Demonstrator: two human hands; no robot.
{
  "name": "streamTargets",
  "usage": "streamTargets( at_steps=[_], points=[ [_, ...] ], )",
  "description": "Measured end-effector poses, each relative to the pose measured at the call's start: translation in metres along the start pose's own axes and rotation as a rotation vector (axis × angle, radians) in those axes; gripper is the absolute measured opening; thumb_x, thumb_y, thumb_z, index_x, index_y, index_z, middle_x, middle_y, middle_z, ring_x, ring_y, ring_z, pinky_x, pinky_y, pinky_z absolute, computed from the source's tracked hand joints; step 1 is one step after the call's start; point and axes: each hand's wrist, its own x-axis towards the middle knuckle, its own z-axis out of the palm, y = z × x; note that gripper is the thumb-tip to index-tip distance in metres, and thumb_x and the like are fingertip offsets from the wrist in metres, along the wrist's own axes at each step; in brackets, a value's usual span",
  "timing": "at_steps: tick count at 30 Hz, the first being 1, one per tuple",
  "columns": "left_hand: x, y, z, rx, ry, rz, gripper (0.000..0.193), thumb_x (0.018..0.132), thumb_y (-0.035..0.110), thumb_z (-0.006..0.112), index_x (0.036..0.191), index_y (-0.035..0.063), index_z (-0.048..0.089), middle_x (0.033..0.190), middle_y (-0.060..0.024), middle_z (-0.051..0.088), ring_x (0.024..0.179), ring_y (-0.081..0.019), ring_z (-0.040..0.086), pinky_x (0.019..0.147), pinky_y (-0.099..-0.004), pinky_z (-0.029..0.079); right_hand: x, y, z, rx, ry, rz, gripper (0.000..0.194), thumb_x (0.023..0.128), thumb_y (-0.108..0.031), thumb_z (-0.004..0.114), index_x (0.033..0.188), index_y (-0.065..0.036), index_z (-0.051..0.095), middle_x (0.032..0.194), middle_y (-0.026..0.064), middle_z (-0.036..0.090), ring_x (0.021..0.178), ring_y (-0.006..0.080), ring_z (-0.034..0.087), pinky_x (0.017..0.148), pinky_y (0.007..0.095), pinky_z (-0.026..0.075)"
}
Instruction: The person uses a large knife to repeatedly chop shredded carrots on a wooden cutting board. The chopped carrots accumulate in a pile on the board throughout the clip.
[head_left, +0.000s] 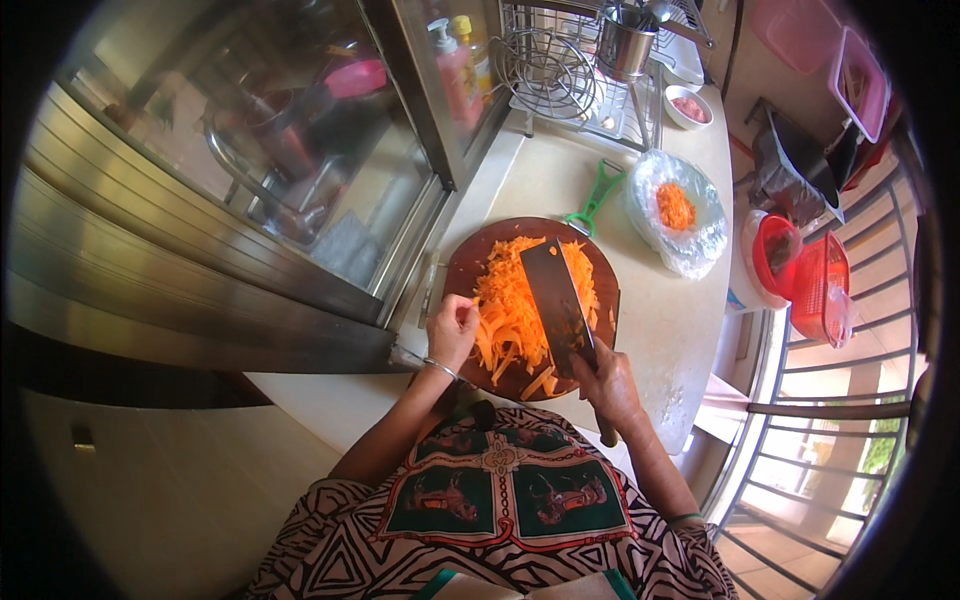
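My right hand (609, 381) is closed on a cleaver (556, 315), which lies slanted over a heap of shredded carrot (502, 281) on a round wooden chopping board (606, 277). Bits of carrot stick to the blade. My left hand (453, 324), with a bangle at the wrist, is at the board's left edge, its fingertips pinched on a small piece of carrot. Wider carrot slices (491, 337) lie beside it. Past the board lies a green peeler (598, 196). A bowl lined with clear plastic (643, 199) holds some shredded carrot.
A wire dish rack (547, 79) with a steel utensil holder (626, 49) stands at the back. Near it is a white bowl of minced meat (688, 107). A metal-framed glass window (420, 112) borders the counter on the left. Red baskets (820, 289) are beyond the right edge.
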Motion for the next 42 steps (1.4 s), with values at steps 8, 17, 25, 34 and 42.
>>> streamTargets(
  at_steps=[8,17,25,34,42],
  points=[
    [-0.019,0.020,0.010,0.044,0.042,0.243,0.021,0.091,0.018,0.068,0.104,0.0026,0.060,0.115,-0.0158,0.065,0.102,-0.0331,0.065,0.087,-0.0392,0.052,-0.001,0.005,0.008,-0.037,-0.048,-0.003,0.018,0.096,-0.008,0.061,0.108,0.006,0.061,0.067,0.0092,0.066,0.048,0.0140,0.059,0.045,0.0298,0.049],
    [-0.028,0.014,0.020,0.015,0.057,0.359,0.025,0.087,0.017,0.074,0.103,0.0030,0.062,0.118,-0.0164,0.063,0.108,-0.0358,0.062,0.092,-0.0425,0.050,0.004,0.000,0.016,-0.049,-0.041,0.015,0.018,0.092,-0.012,0.065,0.092,0.005,0.057,0.073,0.0240,0.066,0.065,0.0400,0.067,0.058,0.0438,0.052],
    [-0.034,0.004,0.028,-0.014,0.134,0.303,0.012,0.084,0.009,0.074,0.091,0.0025,0.066,0.109,-0.0142,0.067,0.100,-0.0340,0.066,0.084,-0.0411,0.053,0.015,0.006,0.039,-0.506,-0.075,-0.231,0.021,0.094,-0.020,0.062,0.091,-0.001,0.054,0.064,0.0217,0.065,0.060,0.0399,0.066,0.057,0.0485,0.054],
    [-0.035,0.009,0.031,-0.013,0.218,0.273,0.018,0.082,0.005,0.073,0.098,0.0021,0.067,0.107,-0.0142,0.067,0.098,-0.0346,0.065,0.082,-0.0418,0.053,0.019,0.017,0.068,-0.799,-0.161,-0.350,0.012,0.087,-0.010,0.059,0.093,-0.002,0.052,0.077,0.0180,0.067,0.065,0.0321,0.071,0.056,0.0406,0.058],
    [-0.033,0.010,0.029,0.099,0.215,0.327,0.017,0.082,0.005,0.073,0.098,0.0026,0.068,0.105,-0.0129,0.067,0.097,-0.0336,0.065,0.084,-0.0416,0.051,0.025,0.004,0.045,-0.668,-0.171,-0.231,0.014,0.087,-0.014,0.062,0.090,-0.002,0.055,0.078,0.0182,0.066,0.065,0.0343,0.070,0.057,0.0422,0.058]
  ],
)
